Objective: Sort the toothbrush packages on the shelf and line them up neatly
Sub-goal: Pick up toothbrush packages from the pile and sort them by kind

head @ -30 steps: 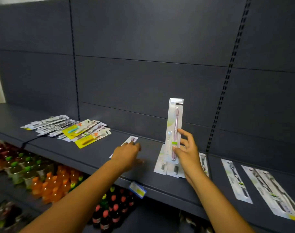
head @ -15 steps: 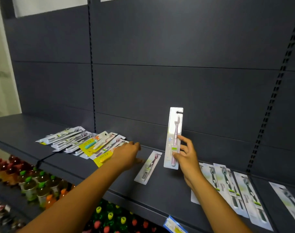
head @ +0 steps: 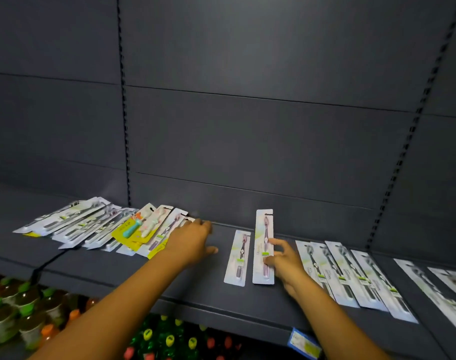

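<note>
Between thumb and fingers of the right hand point(head: 284, 263), a long white blister pack with a pink toothbrush point(head: 264, 246) is pinched, lying on the dark grey shelf point(head: 195, 287). Left hand point(head: 193, 237), fingers loosely spread, touches the jumbled heap of toothbrush packs point(head: 102, 224).
</note>
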Motion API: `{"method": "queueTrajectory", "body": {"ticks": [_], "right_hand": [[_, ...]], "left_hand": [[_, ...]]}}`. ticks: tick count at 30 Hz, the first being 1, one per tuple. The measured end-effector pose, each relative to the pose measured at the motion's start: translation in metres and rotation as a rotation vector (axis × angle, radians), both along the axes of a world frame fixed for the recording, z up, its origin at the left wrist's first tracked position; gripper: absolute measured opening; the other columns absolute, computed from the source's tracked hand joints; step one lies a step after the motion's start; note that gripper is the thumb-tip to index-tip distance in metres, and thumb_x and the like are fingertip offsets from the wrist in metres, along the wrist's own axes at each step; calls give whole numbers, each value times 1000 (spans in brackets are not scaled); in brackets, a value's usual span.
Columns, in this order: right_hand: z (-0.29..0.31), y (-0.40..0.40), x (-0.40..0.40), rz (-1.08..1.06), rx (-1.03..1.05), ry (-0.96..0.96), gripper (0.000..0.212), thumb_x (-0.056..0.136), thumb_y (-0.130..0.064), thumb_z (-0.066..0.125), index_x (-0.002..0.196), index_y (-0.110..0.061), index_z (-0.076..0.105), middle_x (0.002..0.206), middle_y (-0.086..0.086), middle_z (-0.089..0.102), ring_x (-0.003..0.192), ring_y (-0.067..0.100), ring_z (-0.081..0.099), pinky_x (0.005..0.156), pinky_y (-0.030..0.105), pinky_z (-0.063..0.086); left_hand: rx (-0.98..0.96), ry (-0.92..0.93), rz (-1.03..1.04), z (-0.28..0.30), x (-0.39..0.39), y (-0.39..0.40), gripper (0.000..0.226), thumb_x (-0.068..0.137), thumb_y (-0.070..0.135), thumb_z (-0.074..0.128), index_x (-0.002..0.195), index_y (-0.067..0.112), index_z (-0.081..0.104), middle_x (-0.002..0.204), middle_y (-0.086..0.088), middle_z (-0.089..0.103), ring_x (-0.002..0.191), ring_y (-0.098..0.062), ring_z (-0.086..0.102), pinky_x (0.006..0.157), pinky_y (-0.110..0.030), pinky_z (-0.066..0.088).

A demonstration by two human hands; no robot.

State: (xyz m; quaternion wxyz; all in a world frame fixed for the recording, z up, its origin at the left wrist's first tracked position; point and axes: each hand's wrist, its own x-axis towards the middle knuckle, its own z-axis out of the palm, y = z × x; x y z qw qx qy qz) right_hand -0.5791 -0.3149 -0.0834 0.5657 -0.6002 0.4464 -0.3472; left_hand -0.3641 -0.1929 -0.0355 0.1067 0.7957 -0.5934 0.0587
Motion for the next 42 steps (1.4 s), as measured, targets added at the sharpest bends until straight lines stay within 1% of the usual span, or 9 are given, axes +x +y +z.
{"method": "queueTrajectory", "body": {"ticks": [6, 11, 15, 17, 20, 23, 29, 37, 42], "right_hand": [[-5, 18, 11, -30, 6, 217, 43, 90, 9, 56, 130, -4, 49, 123, 14, 59, 100, 26, 59, 79, 33, 49], [-11, 19, 12, -84, -145, 399, 37, 93, -2, 59, 129, -2, 53, 128, 15, 58, 96, 21, 54, 81, 28, 43], [-18, 15, 12, -78, -341, 613, 9, 90, -9, 64, 93, -6, 72, 108, 11, 72, 98, 28, 65, 80, 30, 49], [-20, 13, 11, -54, -398, 663, 13, 87, -9, 65, 76, -5, 71, 95, 11, 73, 98, 30, 66, 77, 30, 49], [-19, 9, 11, 27, -456, 758, 24, 86, -10, 63, 65, -20, 56, 82, 12, 62, 96, 35, 64, 74, 32, 48], [-4, 11, 19, 75, -567, 782, 16, 86, -14, 68, 99, -19, 61, 110, 13, 57, 105, 34, 59, 86, 37, 52], [30, 40, 70, 375, -684, 824, 52, 86, -27, 72, 132, -20, 48, 134, 4, 49, 120, 22, 52, 98, 30, 44], [43, 75, 150, 445, -882, 1014, 62, 85, -37, 70, 138, -22, 42, 142, 4, 42, 131, 24, 42, 107, 38, 41], [42, 92, 201, 422, -877, 1042, 60, 82, -36, 70, 134, -21, 44, 137, 5, 44, 130, 25, 42, 104, 36, 41]], "left_hand": [[-15, 6, -57, -4, 11, 19, 55, 86, 55, 62, 129, 23, 49, 131, -5, 53, 118, -25, 53, 93, -41, 49], [-12, -6, -52, -2, 17, 34, 53, 87, 55, 61, 129, 25, 48, 133, -1, 53, 119, -23, 54, 90, -37, 49], [-4, -5, -24, -2, 21, 46, 53, 88, 53, 61, 131, 25, 49, 134, -2, 53, 118, -22, 54, 89, -35, 48], [14, -5, -2, -3, 23, 52, 52, 88, 54, 61, 131, 26, 49, 133, -2, 54, 118, -22, 54, 88, -35, 49], [51, 9, 37, -3, 29, 61, 52, 88, 54, 61, 130, 28, 49, 131, -1, 54, 117, -22, 54, 83, -34, 49], [74, 27, 80, -3, 44, 70, 51, 87, 55, 62, 129, 28, 50, 129, 0, 55, 115, -23, 55, 84, -37, 51], [82, 76, 169, 1, 86, 102, 51, 86, 51, 65, 128, 26, 52, 128, -1, 55, 115, -23, 55, 87, -38, 50], [107, 48, 223, -12, 156, 140, 51, 87, 53, 63, 127, 24, 52, 128, -2, 55, 114, -25, 56, 87, -38, 50], [97, 35, 188, -13, 213, 160, 50, 88, 53, 61, 128, 25, 51, 129, -2, 55, 114, -24, 55, 86, -38, 51]]}}
